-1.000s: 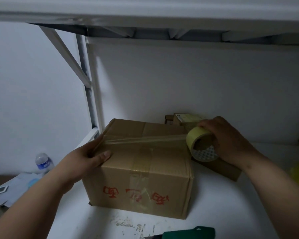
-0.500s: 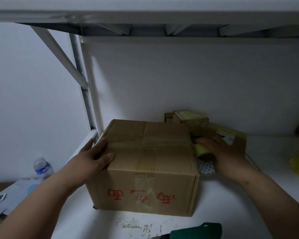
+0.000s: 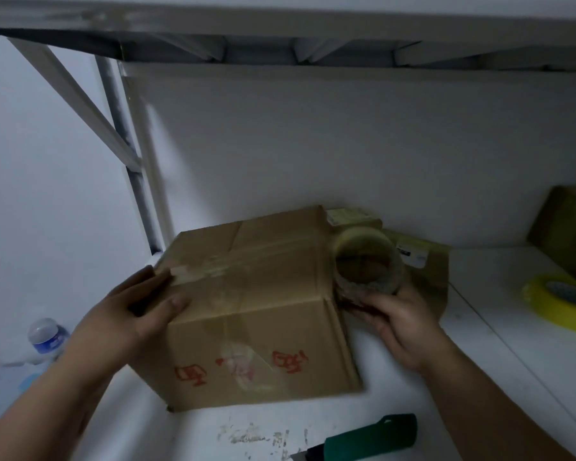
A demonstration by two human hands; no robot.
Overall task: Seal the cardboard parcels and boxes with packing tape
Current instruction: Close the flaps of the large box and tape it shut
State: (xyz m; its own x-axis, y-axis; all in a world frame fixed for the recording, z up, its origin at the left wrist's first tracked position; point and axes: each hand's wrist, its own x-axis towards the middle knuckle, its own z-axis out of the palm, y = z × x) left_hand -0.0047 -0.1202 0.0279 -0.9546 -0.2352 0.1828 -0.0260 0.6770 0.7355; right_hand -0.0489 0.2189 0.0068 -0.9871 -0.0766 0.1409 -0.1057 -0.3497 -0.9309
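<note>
A brown cardboard box (image 3: 263, 294) with red characters on its front stands on the white shelf (image 3: 413, 377), turned so its right end swings toward me. A strip of clear tape crosses its top from left to right. My left hand (image 3: 137, 311) presses on the box's left top edge, over the tape's end. My right hand (image 3: 399, 322) grips a roll of clear packing tape (image 3: 366, 261) from below, held against the box's right side with its open core facing me.
Smaller parcels (image 3: 419, 257) lie behind the roll against the back wall. A yellow tape roll (image 3: 559, 301) and a brown box (image 3: 569, 234) sit at right. A green-handled tool (image 3: 373, 437) lies near the front edge. A water bottle (image 3: 45, 337) stands below left.
The roll went down past the box's right edge and now faces me with its core. The box has turned clockwise. My left hand stays on the left edge.
</note>
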